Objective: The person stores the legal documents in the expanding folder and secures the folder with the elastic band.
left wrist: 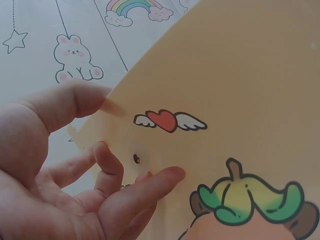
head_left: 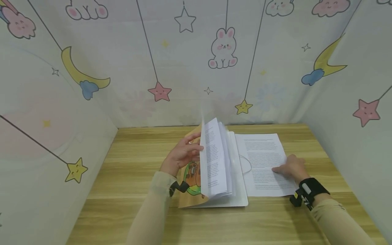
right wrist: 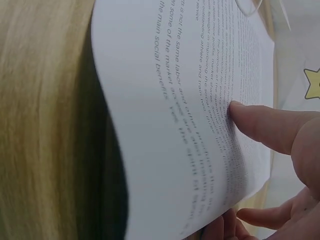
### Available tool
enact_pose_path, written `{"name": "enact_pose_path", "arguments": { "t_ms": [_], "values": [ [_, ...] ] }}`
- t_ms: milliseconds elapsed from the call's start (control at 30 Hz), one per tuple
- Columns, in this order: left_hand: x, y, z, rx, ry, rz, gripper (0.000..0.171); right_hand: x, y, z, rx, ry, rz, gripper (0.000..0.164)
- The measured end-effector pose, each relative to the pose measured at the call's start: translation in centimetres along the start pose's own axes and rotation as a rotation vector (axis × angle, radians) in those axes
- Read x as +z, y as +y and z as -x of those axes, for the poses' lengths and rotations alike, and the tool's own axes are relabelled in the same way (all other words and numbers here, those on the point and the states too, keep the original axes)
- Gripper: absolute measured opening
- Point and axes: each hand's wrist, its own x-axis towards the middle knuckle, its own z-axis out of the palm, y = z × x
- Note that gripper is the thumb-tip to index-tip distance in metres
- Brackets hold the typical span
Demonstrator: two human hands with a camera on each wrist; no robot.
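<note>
A tan file folder (head_left: 191, 200) with cartoon pictures stands partly open in the middle of the table, and printed pages (head_left: 215, 156) fan out inside it. My left hand (head_left: 183, 154) holds the edge of its raised front cover (left wrist: 240, 100), near a winged heart. A printed sheet (head_left: 260, 149) lies to the folder's right, its left side by the folder's edge. My right hand (head_left: 291, 168) pinches that sheet's right side, thumb (right wrist: 265, 122) on the text and fingers partly hidden beneath. In the right wrist view the near edge of the sheet bows up off the table.
A thin looped cord (head_left: 247, 163) sticks out from the folder's right edge over the sheet. The wood-grain table (head_left: 131, 177) is bounded by a cloth backdrop (head_left: 190, 61) with cartoon prints at the back and sides.
</note>
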Motion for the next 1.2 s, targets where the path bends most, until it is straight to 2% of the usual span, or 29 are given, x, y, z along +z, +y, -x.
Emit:
{"name": "enact_pose_path", "arguments": {
  "t_ms": [100,200,300,433,633,767,967,1100,1200],
  "values": [
    [0.0,0.0,0.0,-0.002,0.000,0.010,0.073,0.1,0.2,-0.4,-0.016,-0.007,-0.012,0.069],
    [0.0,0.0,-0.1,-0.002,-0.002,0.009,0.074,0.1,0.2,-0.6,-0.004,-0.039,-0.078,0.064],
    [0.0,0.0,-0.1,-0.001,-0.002,0.003,0.074,0.0,0.2,-0.7,0.024,-0.074,-0.162,0.069],
    [0.0,0.0,-0.2,-0.001,0.003,-0.004,0.074,-0.2,0.1,-0.7,0.041,-0.100,-0.203,0.076],
    [0.0,0.0,-0.2,-0.003,-0.001,-0.008,0.073,-0.1,0.0,-0.9,0.052,-0.118,-0.226,0.066],
    [0.0,0.0,-0.2,-0.001,-0.001,-0.014,0.073,-0.1,-0.3,-0.8,0.051,-0.095,-0.190,0.063],
    [-0.1,-0.1,-0.2,-0.007,-0.005,-0.013,0.073,0.0,0.0,-0.5,0.024,-0.072,-0.206,0.069],
    [0.0,-0.1,-0.2,-0.005,-0.014,-0.019,0.074,-0.2,0.9,-0.6,-0.014,-0.098,-0.218,0.070],
    [0.0,-0.1,-0.2,-0.003,-0.012,-0.024,0.074,-0.3,1.7,-1.1,-0.028,-0.140,-0.245,0.063]
  ]
}}
